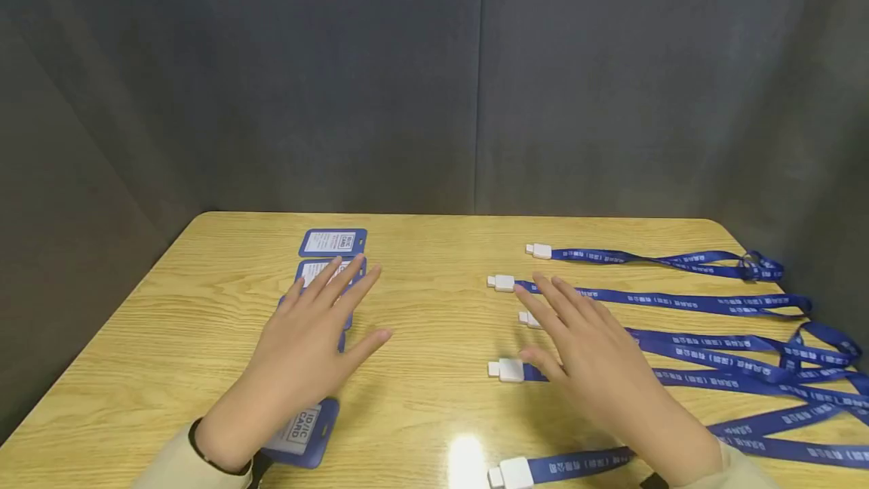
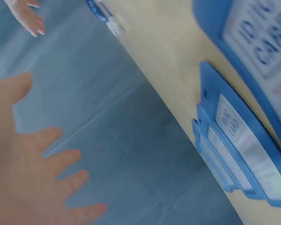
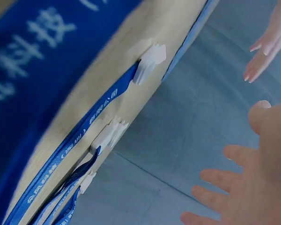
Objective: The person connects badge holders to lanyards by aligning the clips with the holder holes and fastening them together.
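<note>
My left hand [image 1: 302,342] hovers with spread fingers above a column of blue ID card holders on the left of the table, holding nothing. The farthest card holder [image 1: 333,242] lies fully in view, while the hand partly covers the others. Under my left wrist lies the nearest card holder [image 1: 302,432]. Over the lanyards on the right, my right hand [image 1: 587,349] is held with fingers straight and nothing in them. A blue lanyard [image 1: 668,299] with a white buckle [image 1: 502,283] runs just past its fingertips. The left wrist view shows the left hand [image 2: 42,173] apart from the card holders [image 2: 246,145].
Several blue lanyards with white printing lie across the right side, their looped ends overlapping near the right edge. Another white buckle [image 1: 511,473] sits at the near side. The wooden table [image 1: 428,262] ends at dark grey cloth [image 1: 339,81] behind.
</note>
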Demonstrator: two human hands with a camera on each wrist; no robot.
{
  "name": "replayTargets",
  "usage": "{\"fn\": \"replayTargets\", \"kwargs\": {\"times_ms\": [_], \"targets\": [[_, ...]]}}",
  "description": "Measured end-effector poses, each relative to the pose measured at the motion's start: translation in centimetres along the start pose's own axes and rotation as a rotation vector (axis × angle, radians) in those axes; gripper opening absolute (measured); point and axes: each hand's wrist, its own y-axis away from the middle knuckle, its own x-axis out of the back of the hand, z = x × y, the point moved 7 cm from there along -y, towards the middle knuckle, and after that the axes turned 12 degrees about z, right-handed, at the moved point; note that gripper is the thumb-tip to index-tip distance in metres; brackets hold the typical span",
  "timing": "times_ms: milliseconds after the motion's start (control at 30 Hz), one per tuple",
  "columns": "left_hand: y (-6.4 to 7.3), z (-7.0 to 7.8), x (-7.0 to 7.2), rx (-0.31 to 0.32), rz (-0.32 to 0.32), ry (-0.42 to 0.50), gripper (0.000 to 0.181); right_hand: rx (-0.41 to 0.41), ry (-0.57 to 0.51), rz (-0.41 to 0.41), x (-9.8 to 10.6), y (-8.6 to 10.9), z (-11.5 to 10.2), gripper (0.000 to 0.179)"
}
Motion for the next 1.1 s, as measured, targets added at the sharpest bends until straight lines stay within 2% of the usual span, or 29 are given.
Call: {"fn": "replayTargets", "kwargs": {"times_ms": [233, 467, 633, 767, 1100], "targets": [[1.5, -0.6, 0.9, -0.038, 0.034, 0.033, 0.066, 0.071, 0.017, 0.029, 0.5, 1.3, -1.2, 0.067], [3.0, -1.5, 0.9, -0.108, 0.027, -0.001, 0.060, 0.110, -0.006, 0.044, 0.5, 2.6, -2.2, 0.065], [4.1, -2.2, 1.2, -0.138, 0.047, -0.004, 0.055, 0.138, -0.001, 0.005, 0.2, 3.5, -2.8, 0.064], [5.0, -3.1, 1.1, -0.133, 0.034, -0.013, 0.050, 0.164, -0.002, -0.020, 0.0, 4.1, -3.2, 0.062], [7.6, -4.9, 0.5, -0.063, -0.039, -0.052, 0.039, 0.246, -0.018, -0.065, -0.6, 5.4, -4.4, 0.058]]}}
